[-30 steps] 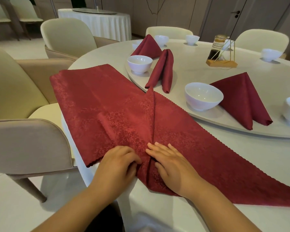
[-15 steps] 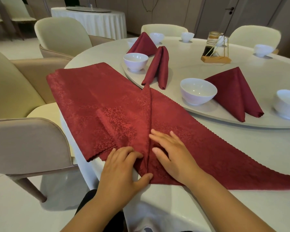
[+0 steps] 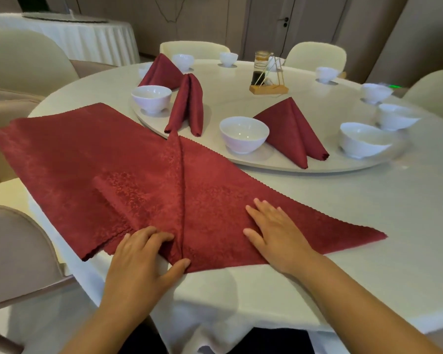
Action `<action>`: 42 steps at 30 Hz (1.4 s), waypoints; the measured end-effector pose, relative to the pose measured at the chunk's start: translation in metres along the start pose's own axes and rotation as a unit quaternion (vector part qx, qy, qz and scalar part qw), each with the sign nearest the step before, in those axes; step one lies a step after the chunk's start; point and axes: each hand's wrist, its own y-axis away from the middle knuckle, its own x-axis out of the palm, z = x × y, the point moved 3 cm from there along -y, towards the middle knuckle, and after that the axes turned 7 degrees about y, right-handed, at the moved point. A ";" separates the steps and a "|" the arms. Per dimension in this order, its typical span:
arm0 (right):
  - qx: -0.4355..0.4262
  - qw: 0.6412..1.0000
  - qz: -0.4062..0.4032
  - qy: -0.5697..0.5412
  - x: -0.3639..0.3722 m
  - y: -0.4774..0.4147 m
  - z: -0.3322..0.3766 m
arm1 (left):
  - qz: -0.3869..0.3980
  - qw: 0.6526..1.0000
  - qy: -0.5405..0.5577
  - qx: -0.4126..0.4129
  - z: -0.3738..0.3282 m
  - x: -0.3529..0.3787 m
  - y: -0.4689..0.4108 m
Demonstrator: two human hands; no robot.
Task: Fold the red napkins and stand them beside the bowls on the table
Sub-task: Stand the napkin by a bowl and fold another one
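Note:
A large red napkin lies part-folded on the white table, with a centre crease running toward me. My left hand pinches the near tip of that crease between thumb and fingers. My right hand lies flat on the right flap, fingers straight. Three folded red napkins stand on the turntable: one beside the nearest bowl, one by the left bowl, one farther back.
Several more white bowls ring the turntable, two at the right. A wooden condiment stand sits near the middle. Cream chairs crowd the left side and the far rim.
My right hand has slid rightward from the centre crease out across the right flap, flattening it. My left hand has kept its pinch on the near tip.

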 end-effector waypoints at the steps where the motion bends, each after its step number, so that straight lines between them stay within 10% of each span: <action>1: 0.021 1.000 -0.010 0.002 -0.001 0.004 -0.016 | -0.002 1.000 0.002 0.006 0.000 0.000 0.000; 12: 0.193 0.921 -0.222 -0.255 -0.038 0.069 -0.128 | 0.014 1.000 0.006 0.022 0.001 0.003 0.003; 19: 0.003 0.974 -0.184 0.135 -0.039 0.099 -0.124 | 0.040 0.988 0.078 0.126 -0.013 -0.012 0.005; 25: -0.028 0.975 -0.120 0.185 -0.042 0.075 -0.125 | 0.025 0.984 0.082 0.156 -0.031 -0.009 0.007; 34: 0.042 0.974 -0.162 -0.150 -0.128 0.061 -0.095 | 0.024 0.982 0.106 0.154 -0.025 -0.007 0.001; 42: -0.033 0.960 -0.184 -0.209 -0.184 -0.035 -0.022 | -0.025 0.987 0.134 0.083 -0.006 -0.014 -0.036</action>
